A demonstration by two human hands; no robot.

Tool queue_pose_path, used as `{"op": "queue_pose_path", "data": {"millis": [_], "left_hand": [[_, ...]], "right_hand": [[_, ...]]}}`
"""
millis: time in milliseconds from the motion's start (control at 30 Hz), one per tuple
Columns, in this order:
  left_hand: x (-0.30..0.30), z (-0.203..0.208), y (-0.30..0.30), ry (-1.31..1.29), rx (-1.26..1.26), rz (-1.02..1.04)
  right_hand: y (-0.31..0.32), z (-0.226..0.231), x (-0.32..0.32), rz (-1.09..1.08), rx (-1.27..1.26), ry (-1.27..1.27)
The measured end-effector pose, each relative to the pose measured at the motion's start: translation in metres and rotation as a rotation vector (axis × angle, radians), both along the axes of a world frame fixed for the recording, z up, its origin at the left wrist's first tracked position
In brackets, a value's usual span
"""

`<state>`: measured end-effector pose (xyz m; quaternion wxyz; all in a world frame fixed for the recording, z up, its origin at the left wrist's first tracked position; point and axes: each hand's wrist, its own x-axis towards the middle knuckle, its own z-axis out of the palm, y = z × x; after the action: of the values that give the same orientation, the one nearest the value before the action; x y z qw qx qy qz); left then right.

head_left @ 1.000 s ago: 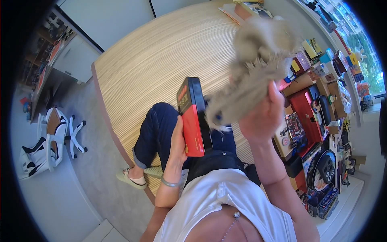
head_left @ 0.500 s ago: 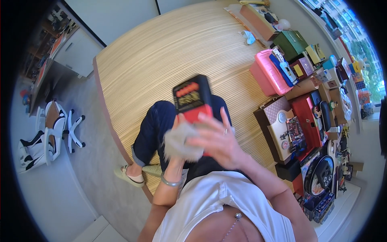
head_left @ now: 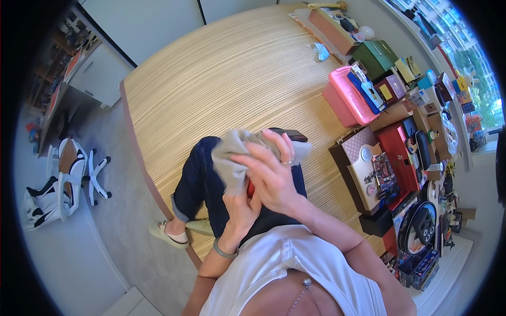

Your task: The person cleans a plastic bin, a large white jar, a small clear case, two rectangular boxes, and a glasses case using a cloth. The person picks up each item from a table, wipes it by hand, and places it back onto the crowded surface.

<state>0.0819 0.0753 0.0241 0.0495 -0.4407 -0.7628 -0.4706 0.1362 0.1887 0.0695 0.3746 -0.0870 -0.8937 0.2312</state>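
My left hand (head_left: 240,217), with a bracelet at its wrist, grips the lower end of a black-and-red box (head_left: 291,135) above my lap. Over the box's face lies a crumpled grey cloth (head_left: 227,158), which my right hand (head_left: 271,179) presses down with curled fingers. Only a dark far corner of the box and a small red patch near my left thumb show; the cloth and my right hand hide the rest.
I sit on a wide ribbed wooden platform (head_left: 211,79). Along its right side stand a pink lidded bin (head_left: 345,100), a green box (head_left: 374,59), an open brown case (head_left: 350,171) and a round black tin (head_left: 419,228). A white swivel chair (head_left: 68,176) stands on the floor at left.
The cloth has gone from beside my left hand up onto the box, covering its printed face. My right hand has moved up with it, and the box has tilted.
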Motion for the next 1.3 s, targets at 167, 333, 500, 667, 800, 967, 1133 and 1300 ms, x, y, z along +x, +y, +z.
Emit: {"op": "queue_pose_path", "data": {"millis": [167, 333, 500, 667, 800, 967, 1133, 1300], "left_hand": [[0.008, 0.011, 0.014, -0.071, -0.031, 0.087], [0.001, 0.016, 0.014, 0.081, -0.070, 0.090], [0.002, 0.019, 0.010, 0.034, -0.093, 0.029], [0.005, 0.005, 0.012, -0.027, 0.030, 0.026], [0.004, 0.020, 0.013, -0.078, -0.004, 0.093], [-0.002, 0.042, 0.016, -0.032, -0.136, 0.081], [0.000, 0.064, 0.015, -0.054, -0.251, 0.047], [-0.009, 0.050, 0.008, 0.092, -0.280, 0.017]], "right_hand": [[0.037, -0.014, -0.004, -0.143, -0.586, 0.191], [0.050, -0.030, 0.002, -0.200, -1.036, 0.237], [0.003, -0.003, 0.007, -0.206, -0.420, 0.157], [0.024, -0.014, 0.002, -0.086, -0.384, 0.186], [0.054, -0.039, 0.003, -0.149, -0.971, 0.292], [0.029, -0.034, 0.005, -0.181, -0.696, 0.219], [0.027, -0.024, 0.009, -0.179, -0.829, 0.297], [0.054, -0.004, 0.009, -0.061, -0.206, 0.005]]}}
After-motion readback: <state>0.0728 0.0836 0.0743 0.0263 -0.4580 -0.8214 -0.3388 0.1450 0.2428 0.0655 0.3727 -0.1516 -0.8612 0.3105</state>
